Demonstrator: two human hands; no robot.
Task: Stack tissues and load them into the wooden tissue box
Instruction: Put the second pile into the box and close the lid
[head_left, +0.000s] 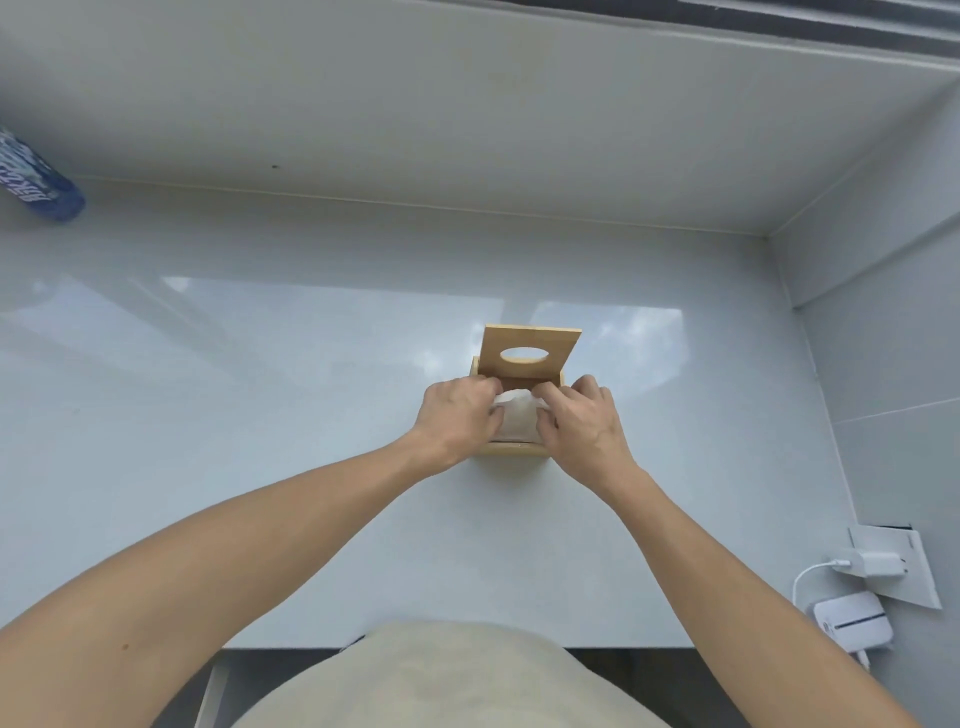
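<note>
tissues (517, 418) sit in the open wooden tissue box (511, 451) mid-worktop (260, 389); your left hand (457, 418) and right hand (584, 423) both press curled fingers onto them. behind, the lid (530, 351) stands tilted up.

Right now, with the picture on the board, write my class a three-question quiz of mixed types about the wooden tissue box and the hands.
1. True or false: the square wooden lid with an oval hole lies flat, closing the light wooden tissue box.
2. Multiple choice: the white stack of tissues is
A. on the glossy white table beside the box
B. inside the box, between both hands
C. lifted high above the lid
3. Fill in: the left hand and right hand both press on the ____.

Key: 1 false, the lid stands raised at the box's far side; 2 B; 3 tissues.
</note>
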